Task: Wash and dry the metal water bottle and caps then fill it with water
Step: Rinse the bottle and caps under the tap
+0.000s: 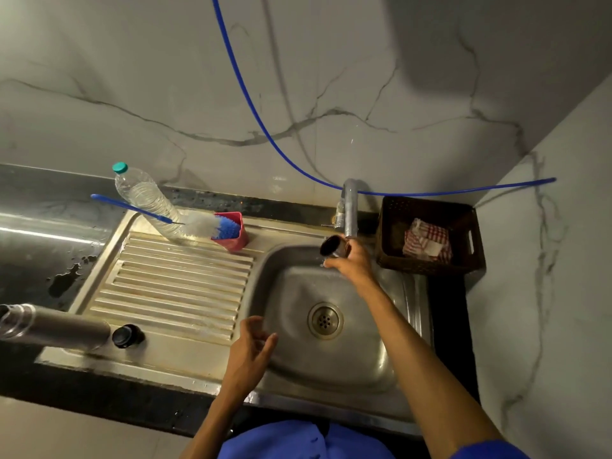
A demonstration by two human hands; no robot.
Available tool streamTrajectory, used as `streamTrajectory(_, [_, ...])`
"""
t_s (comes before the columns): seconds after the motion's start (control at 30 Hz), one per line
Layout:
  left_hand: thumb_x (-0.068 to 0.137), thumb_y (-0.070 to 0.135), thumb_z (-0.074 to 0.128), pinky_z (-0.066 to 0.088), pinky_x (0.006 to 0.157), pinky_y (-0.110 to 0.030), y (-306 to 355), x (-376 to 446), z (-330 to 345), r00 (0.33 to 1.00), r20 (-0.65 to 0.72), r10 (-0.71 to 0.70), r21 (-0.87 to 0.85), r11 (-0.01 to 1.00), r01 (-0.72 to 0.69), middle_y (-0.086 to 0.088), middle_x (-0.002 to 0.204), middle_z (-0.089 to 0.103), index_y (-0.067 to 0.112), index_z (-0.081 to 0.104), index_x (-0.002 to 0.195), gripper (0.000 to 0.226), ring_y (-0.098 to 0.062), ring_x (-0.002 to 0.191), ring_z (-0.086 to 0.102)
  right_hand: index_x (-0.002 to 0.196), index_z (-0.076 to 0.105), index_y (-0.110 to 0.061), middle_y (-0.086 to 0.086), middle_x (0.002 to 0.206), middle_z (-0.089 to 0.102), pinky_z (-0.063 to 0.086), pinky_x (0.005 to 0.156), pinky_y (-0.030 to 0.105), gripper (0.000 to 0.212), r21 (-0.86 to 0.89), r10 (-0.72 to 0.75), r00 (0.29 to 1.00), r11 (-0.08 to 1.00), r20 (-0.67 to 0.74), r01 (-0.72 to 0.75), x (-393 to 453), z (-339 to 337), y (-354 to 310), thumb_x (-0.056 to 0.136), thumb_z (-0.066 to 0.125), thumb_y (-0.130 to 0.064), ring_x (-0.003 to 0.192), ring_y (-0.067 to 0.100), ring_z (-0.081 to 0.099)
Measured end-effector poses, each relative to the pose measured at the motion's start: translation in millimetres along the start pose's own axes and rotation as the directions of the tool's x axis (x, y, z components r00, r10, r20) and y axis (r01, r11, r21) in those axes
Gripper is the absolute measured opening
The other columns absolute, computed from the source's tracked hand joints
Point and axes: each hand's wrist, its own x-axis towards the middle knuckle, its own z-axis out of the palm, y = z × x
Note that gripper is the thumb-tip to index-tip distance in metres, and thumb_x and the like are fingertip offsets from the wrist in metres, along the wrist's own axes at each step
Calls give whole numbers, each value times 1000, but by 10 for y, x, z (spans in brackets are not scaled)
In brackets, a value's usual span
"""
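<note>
Head view, straight down over a steel sink (390, 369). Right hand (352, 261) up under the tap (350, 212), fingers curled round a metal cap (333, 246), dark open mouth tipped toward the left, held just below the spout and above the basin. Left hand (253, 351) low over the basin's near-left edge, fingers loosely spread and relaxed, gripping nothing. Drain (325, 320) down in the middle of the basin, between the two arms.

Over on the left, metal bottle (61, 326) lying on the front corner of the ribbed drainboard (175, 286), clear rim at its left end, partly cut by the frame edge. Black cap (127, 335) just beside its right end, resting on the drainboard rim.

At the back of the drainboard, plastic bottle (145, 200) with a teal lid, leaning. Bottle brush (205, 224), blue handle and white-and-blue bristles, lying across it with the head in a pink cup (236, 240). Right of the tap, a dark basket (463, 260) on the counter with a red-checked cloth (427, 241) inside. Blue hose (265, 127) looping down the marble wall behind the tap. Dark puddles (64, 279) on the counter at far left.
</note>
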Motion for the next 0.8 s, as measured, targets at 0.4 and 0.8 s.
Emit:
streamTrajectory(0.4, [99,30,70,60,73,-24,7,39,62,999,30,-23,-21,999,24,3,102,71,22,41,142,53,-11,89,73,126,62,-23,0,114,70,44,71,8,67,191,-30,959,978,-280,87,-277,24,58,67,93,-21,103,14,65])
streamTrajectory(0.8, [99,32,70,61,79,-30,-85,-12,7,999,14,-29,-45,999,29,4,102,73,23,44,137,47,-10,91,73,123,64,-29,1,117,69,56,90,32,66,86,-20,916,994,-401,60,-385,118,178,63,90,-25,108,18,65])
